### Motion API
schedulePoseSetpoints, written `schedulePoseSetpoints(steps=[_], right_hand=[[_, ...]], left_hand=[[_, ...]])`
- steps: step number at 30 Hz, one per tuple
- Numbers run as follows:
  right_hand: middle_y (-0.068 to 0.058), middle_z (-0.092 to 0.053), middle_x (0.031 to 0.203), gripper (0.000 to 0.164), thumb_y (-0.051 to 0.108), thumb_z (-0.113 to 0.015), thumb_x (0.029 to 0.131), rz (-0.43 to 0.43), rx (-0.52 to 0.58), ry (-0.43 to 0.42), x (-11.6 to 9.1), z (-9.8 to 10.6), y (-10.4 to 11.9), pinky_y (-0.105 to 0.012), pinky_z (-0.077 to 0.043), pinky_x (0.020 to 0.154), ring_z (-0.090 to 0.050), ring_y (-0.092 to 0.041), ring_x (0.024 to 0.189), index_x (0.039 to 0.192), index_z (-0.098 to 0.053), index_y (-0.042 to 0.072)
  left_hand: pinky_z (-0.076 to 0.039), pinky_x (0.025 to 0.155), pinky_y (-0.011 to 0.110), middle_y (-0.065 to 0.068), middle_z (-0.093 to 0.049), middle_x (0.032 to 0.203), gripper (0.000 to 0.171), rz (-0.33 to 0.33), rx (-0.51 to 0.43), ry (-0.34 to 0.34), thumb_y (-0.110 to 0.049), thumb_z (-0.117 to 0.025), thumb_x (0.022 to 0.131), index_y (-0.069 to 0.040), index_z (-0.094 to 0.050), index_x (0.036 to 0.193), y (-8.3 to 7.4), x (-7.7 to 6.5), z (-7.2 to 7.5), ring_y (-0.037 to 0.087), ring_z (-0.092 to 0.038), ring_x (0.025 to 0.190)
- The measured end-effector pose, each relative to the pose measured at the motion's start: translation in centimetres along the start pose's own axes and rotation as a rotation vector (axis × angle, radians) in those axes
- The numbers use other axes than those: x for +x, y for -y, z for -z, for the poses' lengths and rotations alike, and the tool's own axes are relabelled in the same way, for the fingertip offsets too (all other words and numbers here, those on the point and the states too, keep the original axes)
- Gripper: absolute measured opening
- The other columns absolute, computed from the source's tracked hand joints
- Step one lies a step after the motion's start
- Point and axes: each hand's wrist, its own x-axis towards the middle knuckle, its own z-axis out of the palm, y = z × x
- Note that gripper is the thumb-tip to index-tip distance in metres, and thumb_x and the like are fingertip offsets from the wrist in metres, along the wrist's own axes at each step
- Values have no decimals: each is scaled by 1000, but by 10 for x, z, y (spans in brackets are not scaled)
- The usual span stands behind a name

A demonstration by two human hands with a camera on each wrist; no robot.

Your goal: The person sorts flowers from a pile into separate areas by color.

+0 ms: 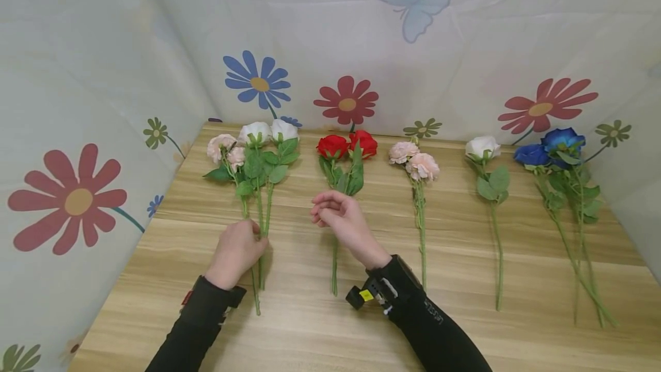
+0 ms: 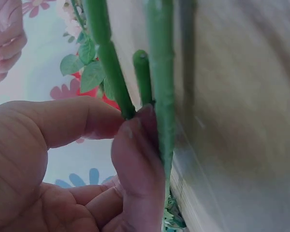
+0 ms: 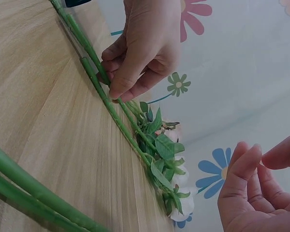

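right sleeve (image 1: 439,326) and left sleeve (image 1: 188,317), nearest the camera, reach in over the wooden table (image 1: 320,340); the left hand (image 1: 234,252) pinches at least one green stem (image 2: 112,67) between thumb and finger, with almost no gap left; whether the stems beside it are gripped too cannot be told; these belong to the leftmost group, of pink blooms (image 1: 221,147) and white blooms (image 1: 255,132), lying at the left of the table; the hold is well below the heads, presumably to spare petals and leaves and to keep the stems together; the right hand (image 1: 348,223) hangs over the stems of the red roses (image 1: 332,146), fingers loosely bent, thumb and fingertip close together, holding nothing; farther right lie a pink pair (image 1: 422,166), a white rose (image 1: 482,146) and blue roses (image 1: 563,139); all heads point towards the patterned backdrop (image 1: 310,16), stems towards the person, an arrangement that probably leaves every stem within easy grasp; no container shows, the flowers lying directly on the wood.
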Motion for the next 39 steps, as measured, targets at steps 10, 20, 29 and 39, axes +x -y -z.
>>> schedulePoseSetpoints(steps=[10, 20, 29, 39], right_hand=[[-14, -67, 99, 28, -6, -49, 94, 0, -1, 4, 0, 1, 1, -20, -55, 75, -65, -9, 83, 120, -58, -12], [-11, -66, 97, 27, -7, -48, 95, 12, 7, 5, -1, 4, 0, -19, -55, 74, -65, -8, 82, 120, -58, -12], [-9, -67, 95, 27, -6, -48, 94, 35, 14, -10, -4, 14, 5, -20, -55, 74, -65, -8, 81, 118, -57, -13], [-12, -68, 101, 26, -2, -50, 98, 31, -16, -7, -11, 41, 7, -26, -59, 82, -67, -9, 86, 121, -56, -14]], left_hand=[[-52, 62, 26, 20, -72, 101, 46, 27, -308, 142, -15, -54, 99, 14, -52, 135, 12, 3, 4, 14, -68, 66], [-53, 65, 26, 19, -69, 105, 45, 10, -396, 93, -18, -53, 103, 11, -48, 138, 8, 0, 8, 15, -70, 70], [-61, 67, 34, 18, -66, 97, 36, -118, -464, 4, -17, -53, 104, 6, -52, 132, -12, 1, 6, 27, -73, 75], [-62, 73, 47, 19, -67, 93, 29, -298, -556, 19, -15, -56, 104, 5, -55, 125, -58, 17, 5, 33, -72, 76]])
